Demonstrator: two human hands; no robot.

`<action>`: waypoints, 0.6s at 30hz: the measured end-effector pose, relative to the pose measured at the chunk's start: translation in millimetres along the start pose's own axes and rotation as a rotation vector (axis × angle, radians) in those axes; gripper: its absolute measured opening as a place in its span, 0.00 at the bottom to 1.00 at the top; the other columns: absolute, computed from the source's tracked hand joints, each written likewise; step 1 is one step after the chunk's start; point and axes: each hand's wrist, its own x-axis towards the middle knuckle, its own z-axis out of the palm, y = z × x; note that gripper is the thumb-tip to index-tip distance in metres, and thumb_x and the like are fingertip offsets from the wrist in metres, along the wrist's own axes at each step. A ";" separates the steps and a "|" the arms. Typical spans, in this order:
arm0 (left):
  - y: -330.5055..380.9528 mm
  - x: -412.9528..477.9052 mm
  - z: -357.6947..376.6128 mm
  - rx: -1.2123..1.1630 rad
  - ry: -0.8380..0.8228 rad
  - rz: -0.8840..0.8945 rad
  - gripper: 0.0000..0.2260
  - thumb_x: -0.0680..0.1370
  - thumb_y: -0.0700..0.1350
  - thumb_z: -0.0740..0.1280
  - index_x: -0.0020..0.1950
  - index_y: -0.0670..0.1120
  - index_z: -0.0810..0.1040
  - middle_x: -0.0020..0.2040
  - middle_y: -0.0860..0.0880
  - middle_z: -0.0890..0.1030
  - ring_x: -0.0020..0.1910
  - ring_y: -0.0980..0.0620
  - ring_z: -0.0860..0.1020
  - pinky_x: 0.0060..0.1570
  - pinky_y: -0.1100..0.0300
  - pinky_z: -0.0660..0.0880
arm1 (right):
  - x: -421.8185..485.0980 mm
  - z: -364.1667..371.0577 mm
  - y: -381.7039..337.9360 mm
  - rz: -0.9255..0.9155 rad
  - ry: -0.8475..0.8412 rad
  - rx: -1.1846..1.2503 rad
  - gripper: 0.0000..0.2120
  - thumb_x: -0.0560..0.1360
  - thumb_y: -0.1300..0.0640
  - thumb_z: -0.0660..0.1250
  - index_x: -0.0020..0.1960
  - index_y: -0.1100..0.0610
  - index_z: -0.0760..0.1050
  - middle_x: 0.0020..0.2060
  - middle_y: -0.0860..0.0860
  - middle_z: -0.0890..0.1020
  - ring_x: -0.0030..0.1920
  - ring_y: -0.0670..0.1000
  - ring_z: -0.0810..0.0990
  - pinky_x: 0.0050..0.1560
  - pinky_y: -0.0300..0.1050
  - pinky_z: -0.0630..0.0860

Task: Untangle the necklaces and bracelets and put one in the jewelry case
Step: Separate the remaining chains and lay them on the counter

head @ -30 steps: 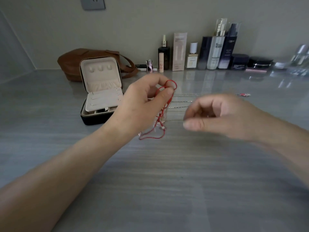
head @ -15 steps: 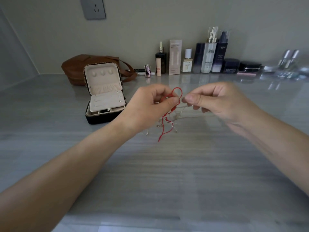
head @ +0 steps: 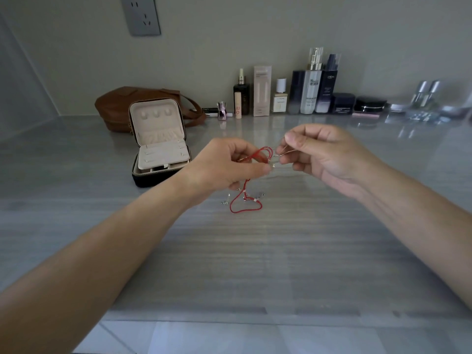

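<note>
One hand to each strand, we ease them apart.
At left the jewelry case (head: 153, 178) stands open, waiting. Our left hand (head: 229, 167) pinches the red cord bracelet (head: 258, 155) to anchor it, its tail drooping to the table (head: 255, 264). Our right hand (head: 324, 154) pinches the thin silver chain (head: 282, 152), probably to draw it free. Half a second ago the fingertips nearly met; now they sit slightly apart.

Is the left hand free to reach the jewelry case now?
Likely yes: the open case sits left of the left hand, only bare table between. But that hand pinches the red cord, tangled with the chain in the right hand.
</note>
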 end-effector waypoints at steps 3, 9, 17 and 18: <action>-0.9 1.4 0.0 -0.056 0.051 -0.015 0.05 0.74 0.39 0.70 0.40 0.48 0.79 0.27 0.55 0.76 0.24 0.61 0.70 0.22 0.67 0.66 | 0.7 1.7 2.9 0.000 -0.003 -0.149 0.03 0.72 0.60 0.68 0.40 0.56 0.78 0.32 0.47 0.82 0.31 0.42 0.79 0.34 0.35 0.73; -0.5 2.2 2.5 -0.129 0.074 -0.027 0.04 0.75 0.39 0.69 0.41 0.47 0.78 0.33 0.49 0.77 0.24 0.58 0.69 0.20 0.66 0.64 | 5.5 6.5 12.5 -0.014 -0.023 -0.438 0.04 0.69 0.57 0.73 0.37 0.50 0.80 0.27 0.43 0.81 0.29 0.38 0.76 0.30 0.31 0.70; -2.9 3.5 5.9 -0.196 0.091 -0.027 0.05 0.75 0.39 0.69 0.40 0.47 0.78 0.31 0.50 0.78 0.24 0.57 0.70 0.20 0.66 0.64 | 4.0 16.3 17.3 -0.009 -0.039 -0.351 0.06 0.70 0.65 0.72 0.39 0.56 0.77 0.28 0.46 0.82 0.30 0.41 0.81 0.31 0.32 0.72; -3.1 3.7 6.4 -0.186 0.090 -0.019 0.05 0.75 0.38 0.69 0.40 0.47 0.78 0.31 0.50 0.78 0.24 0.57 0.70 0.20 0.66 0.64 | 4.4 16.8 17.1 -0.020 -0.013 -0.321 0.06 0.70 0.64 0.71 0.39 0.56 0.77 0.28 0.46 0.82 0.30 0.41 0.81 0.30 0.32 0.72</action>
